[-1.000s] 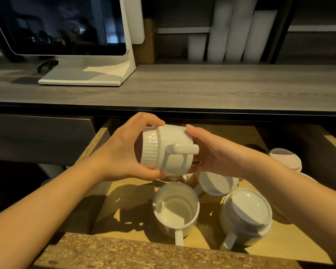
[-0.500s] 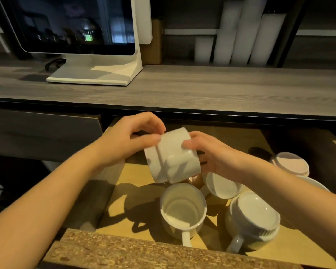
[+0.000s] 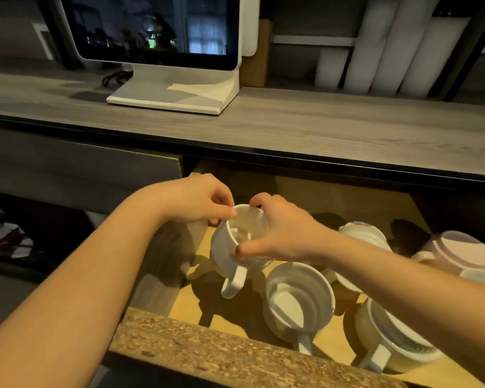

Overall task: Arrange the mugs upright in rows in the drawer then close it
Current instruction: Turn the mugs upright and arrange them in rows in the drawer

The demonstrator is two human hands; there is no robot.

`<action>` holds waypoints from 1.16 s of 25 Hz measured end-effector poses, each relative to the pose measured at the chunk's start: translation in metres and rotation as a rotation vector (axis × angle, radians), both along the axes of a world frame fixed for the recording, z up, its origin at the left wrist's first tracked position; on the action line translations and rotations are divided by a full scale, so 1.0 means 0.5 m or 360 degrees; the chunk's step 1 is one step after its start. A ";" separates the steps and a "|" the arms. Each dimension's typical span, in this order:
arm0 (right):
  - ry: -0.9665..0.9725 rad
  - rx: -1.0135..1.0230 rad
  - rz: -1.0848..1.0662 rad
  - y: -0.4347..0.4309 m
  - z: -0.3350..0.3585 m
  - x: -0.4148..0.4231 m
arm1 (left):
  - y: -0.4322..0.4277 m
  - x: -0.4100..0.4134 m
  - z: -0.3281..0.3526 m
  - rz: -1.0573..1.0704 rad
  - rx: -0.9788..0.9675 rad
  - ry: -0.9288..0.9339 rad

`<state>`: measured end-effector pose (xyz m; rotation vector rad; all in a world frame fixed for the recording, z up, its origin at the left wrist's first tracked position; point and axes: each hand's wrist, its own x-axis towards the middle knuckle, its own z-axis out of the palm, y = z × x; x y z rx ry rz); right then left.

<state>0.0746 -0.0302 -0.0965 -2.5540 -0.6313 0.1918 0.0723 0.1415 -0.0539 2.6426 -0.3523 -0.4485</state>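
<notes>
Both my hands hold one white mug [image 3: 226, 252] at its rim, mouth up and tilted a little toward me, handle pointing at me, over the left part of the open wooden drawer [image 3: 230, 357]. My left hand [image 3: 199, 201] pinches the far left rim; my right hand [image 3: 280, 233] grips the right rim. Just right of it an upright mug [image 3: 298, 301] stands in the drawer. Upside-down mugs lie further right: one at the front [image 3: 398, 343], one behind my right wrist [image 3: 360, 233], one at the far right [image 3: 459, 252].
A grey wooden counter [image 3: 291, 127] overhangs the drawer's back. A white monitor [image 3: 163, 46] stands on it at the left, with white cylinders [image 3: 389, 46] at the back right. A closed grey drawer front [image 3: 76, 175] is to the left.
The held mug has turned from lying on its side to mouth up, and has come down toward the drawer's left side. Both hands shifted their grip to the rim.
</notes>
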 end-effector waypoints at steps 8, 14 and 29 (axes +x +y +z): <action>-0.0097 -0.0385 0.0169 0.060 -0.065 -0.043 | 0.005 0.015 -0.031 -0.0011 0.0383 0.0496; -0.0023 -0.0375 0.0288 0.059 -0.063 -0.051 | 0.003 0.016 -0.036 0.0036 0.0456 0.0540; -0.0054 -0.1056 0.0383 -0.086 -0.002 -0.082 | -0.086 -0.014 -0.077 -0.0366 0.0819 0.0481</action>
